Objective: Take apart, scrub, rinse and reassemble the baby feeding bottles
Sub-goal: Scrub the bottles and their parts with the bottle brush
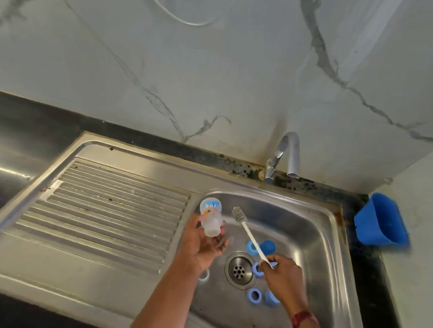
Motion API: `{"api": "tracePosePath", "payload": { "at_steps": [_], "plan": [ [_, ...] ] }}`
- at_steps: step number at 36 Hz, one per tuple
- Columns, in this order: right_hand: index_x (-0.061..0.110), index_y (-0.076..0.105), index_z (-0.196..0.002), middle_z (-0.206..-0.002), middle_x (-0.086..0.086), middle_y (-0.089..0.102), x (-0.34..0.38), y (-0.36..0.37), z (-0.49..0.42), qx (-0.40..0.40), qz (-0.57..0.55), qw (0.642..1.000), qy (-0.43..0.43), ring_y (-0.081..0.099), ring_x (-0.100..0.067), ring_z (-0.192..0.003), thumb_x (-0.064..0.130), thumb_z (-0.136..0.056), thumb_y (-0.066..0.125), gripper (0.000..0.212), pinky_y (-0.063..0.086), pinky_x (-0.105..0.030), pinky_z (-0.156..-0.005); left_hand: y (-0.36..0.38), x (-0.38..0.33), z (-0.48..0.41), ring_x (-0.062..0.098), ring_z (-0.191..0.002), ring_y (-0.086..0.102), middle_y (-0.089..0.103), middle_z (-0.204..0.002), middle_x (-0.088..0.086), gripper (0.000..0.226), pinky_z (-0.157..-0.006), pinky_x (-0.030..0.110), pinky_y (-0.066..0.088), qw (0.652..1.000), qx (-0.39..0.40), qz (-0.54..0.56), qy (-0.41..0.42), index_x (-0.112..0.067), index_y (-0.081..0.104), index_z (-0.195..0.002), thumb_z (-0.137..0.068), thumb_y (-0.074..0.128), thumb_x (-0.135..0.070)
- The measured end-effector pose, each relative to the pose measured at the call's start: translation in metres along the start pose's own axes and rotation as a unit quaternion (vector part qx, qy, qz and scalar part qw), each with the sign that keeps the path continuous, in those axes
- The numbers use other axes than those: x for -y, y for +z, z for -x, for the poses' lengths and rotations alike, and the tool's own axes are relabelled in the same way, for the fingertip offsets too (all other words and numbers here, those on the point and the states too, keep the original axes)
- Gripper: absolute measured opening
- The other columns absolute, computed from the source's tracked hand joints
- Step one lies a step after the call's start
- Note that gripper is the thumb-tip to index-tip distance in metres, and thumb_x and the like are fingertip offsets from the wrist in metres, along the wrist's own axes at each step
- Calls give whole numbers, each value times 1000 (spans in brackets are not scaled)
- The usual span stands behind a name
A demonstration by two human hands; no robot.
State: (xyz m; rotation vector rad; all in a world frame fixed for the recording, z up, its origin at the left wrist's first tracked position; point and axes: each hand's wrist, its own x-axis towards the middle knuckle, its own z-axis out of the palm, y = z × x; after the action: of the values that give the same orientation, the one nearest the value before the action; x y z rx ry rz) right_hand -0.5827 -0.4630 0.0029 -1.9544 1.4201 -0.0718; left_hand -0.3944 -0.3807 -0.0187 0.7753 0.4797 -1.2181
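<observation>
My left hand (204, 243) holds a clear baby bottle (210, 216) with a printed picture, tilted over the left side of the sink basin (315, 249). Its open neck points down toward my palm. My right hand (283, 275) pinches the end of a white bottle brush (250, 235), and the grey bristle head (238, 214) points up and away beside the bottle, apart from it. Several blue rings and caps lie in the basin: one ring (251, 247) and a cap (268, 246) under the brush handle, another ring (253, 295) and a cap (271, 299) nearer me.
A drain (239, 269) sits in the basin's middle. The ribbed steel draining board (108, 207) stretches left. A chrome tap (286, 156) stands at the back, with no water visible. A blue plastic holder (382, 221) hangs on the right wall. A clear ring (204, 275) lies by my left wrist.
</observation>
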Motion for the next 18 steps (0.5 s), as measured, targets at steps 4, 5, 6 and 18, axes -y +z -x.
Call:
{"api": "tracePosePath", "payload": {
  "at_steps": [4,5,6,18],
  "plan": [
    [34,59,-70,-66,16,57,8,1,12,-26,13,999,-30,54,-2,-60,29,-94,60,25,33,-14,-50,0,-10,17,24,-84,61,67,-97,14,25,-75,40,51,1000,7,8,26,-12,61,-110,-87,65,-22],
    [32,60,-67,-62,13,57,9,3,14,-30,13,999,-33,54,-3,-58,32,-95,59,28,34,-16,-50,1,-14,22,25,-84,60,67,-99,15,23,-77,41,49,1000,-5,-2,29,-12,60,-108,-87,66,-19],
    [30,61,-64,-59,10,58,9,5,16,-35,14,999,-36,54,-5,-55,34,-95,59,31,35,-19,-49,1,-19,25,24,-83,61,68,-99,15,24,-78,40,48,999,-14,-15,34,-12,60,-107,-85,67,-18],
    [31,57,-61,-55,4,56,12,26,4,-63,53,980,-180,49,-9,-49,58,-91,51,41,42,-26,-55,-7,-62,33,24,-88,67,73,-97,11,31,-92,44,48,990,-66,-19,120,-15,59,-105,-83,77,-26]
  ]
}}
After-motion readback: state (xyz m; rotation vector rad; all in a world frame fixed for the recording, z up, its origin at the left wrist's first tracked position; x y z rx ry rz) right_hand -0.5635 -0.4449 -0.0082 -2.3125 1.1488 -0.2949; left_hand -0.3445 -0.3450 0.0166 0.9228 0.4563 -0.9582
